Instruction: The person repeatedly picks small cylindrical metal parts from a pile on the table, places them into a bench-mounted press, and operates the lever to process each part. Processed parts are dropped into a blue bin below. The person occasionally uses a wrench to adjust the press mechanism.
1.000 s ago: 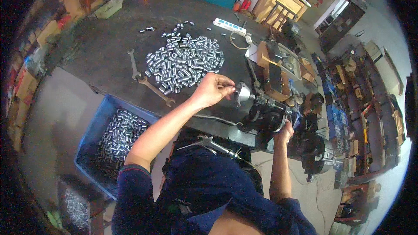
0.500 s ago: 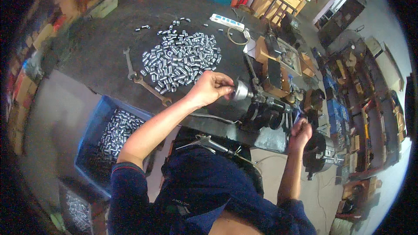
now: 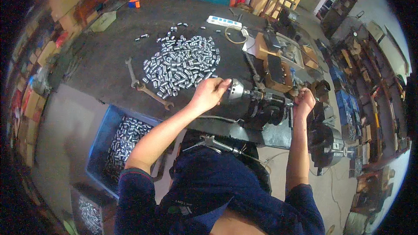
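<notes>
Here, the chuck [image 3: 237, 90] of a small bench lathe [image 3: 270, 104] is gripped by the curled left hand [image 3: 208, 93]; a lever at three o'clock is clasped by the right hand [image 3: 304, 101]. If started, fingers could be caught.

Cardboard boxes [image 3: 32, 100] — left edge, stacked

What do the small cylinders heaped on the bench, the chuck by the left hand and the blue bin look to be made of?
Small cylinders: bright bare metal, probably steel, with sharp glints. Chuck, touched by the left hand: silvery machined metal with a duller sheen. Blue bin: likely moulded plastic, going by its even matt colour, though painted metal is possible.
</notes>
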### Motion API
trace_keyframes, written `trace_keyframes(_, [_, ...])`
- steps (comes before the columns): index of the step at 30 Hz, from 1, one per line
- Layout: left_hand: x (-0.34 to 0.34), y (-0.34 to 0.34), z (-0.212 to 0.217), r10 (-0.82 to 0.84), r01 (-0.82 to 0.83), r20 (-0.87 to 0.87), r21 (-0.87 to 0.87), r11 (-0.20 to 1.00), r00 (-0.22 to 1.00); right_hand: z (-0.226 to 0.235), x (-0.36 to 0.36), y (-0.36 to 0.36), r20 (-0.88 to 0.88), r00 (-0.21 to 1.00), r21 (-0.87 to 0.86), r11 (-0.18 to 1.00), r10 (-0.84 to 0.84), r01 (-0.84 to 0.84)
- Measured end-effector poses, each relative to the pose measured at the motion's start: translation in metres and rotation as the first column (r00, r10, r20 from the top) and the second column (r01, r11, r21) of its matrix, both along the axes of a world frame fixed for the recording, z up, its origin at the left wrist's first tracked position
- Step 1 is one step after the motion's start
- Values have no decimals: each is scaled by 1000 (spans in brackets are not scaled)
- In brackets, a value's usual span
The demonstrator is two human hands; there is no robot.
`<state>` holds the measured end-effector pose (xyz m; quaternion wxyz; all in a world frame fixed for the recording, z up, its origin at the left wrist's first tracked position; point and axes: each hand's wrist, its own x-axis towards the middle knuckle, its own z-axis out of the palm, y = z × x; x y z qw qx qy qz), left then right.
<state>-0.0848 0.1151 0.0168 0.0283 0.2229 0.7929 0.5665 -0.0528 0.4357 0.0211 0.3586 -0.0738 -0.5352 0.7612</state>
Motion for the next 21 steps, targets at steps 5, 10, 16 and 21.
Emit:
trace_keyframes(5, [0,3,-10,39,-39,-8,79,996,999,-2,-2,-1,37,999,22,999,-36,35])
trace_keyframes(10, [0,8,-9,176,-177,-132,3,984,975,1,0,-7,22,996,10,997,-83,83])
trace_keyframes(16, [4,11,-6,274,-305,-297,-62,950,915,17,29,-14,-11,998,8,998,-66,66])
trace_keyframes(21, [7,8,1,270,-285,-263,-17,959,926,13,44,-11,-6,1000,-15,1000,9,-10])
